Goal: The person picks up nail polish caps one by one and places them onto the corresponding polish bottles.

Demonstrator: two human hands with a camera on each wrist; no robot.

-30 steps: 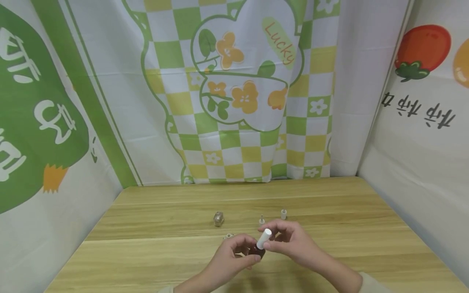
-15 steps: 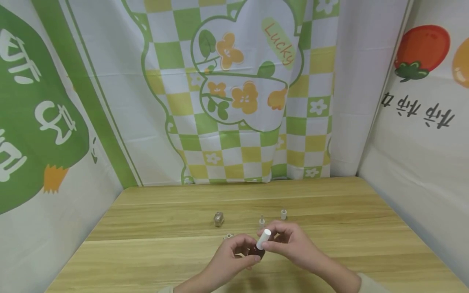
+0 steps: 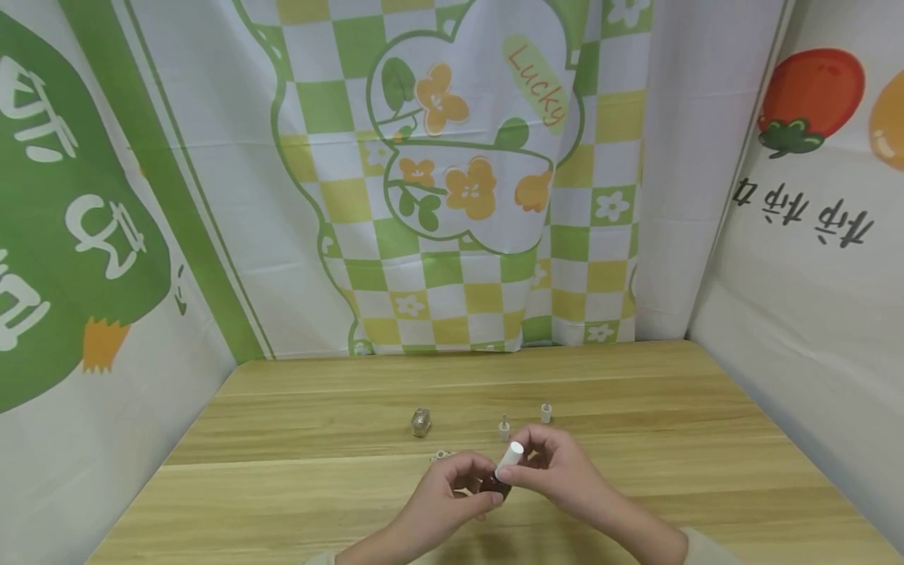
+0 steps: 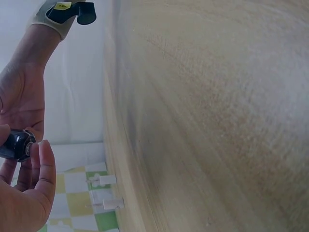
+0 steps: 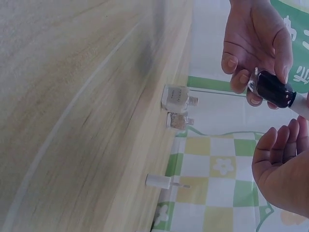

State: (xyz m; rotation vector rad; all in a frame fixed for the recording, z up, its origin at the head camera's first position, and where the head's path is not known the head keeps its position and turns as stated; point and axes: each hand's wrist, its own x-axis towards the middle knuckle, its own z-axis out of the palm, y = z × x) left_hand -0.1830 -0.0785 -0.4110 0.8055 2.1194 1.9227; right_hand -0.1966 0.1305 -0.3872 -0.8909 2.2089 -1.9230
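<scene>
A small nail polish bottle (image 3: 493, 486) with dark polish is tilted between my hands above the table's near side. My left hand (image 3: 446, 496) holds its glass body between thumb and fingers, as the right wrist view shows closely. The tall white cap (image 3: 512, 457) sits at the bottle's neck, pointing up and to the right. My right hand (image 3: 561, 469) pinches this cap, thumb across its lower part, index finger behind. In the right wrist view, the dark bottle (image 5: 272, 89) shows a clear glass base, and the white cap is partly cut off by the frame edge.
On the wooden table (image 3: 297, 502) stand a glittery bottle (image 3: 421, 422) and an uncapped clear bottle (image 5: 177, 98), mostly behind my left hand in the head view. Two white brush caps (image 3: 504, 430) stand brush-up beyond my right hand. Patterned cloth (image 3: 459, 298) hangs behind the table.
My right thumb has moved slightly left across the white cap, and the right hand has shifted a little. The left hand and the bottle stay nearly in place.
</scene>
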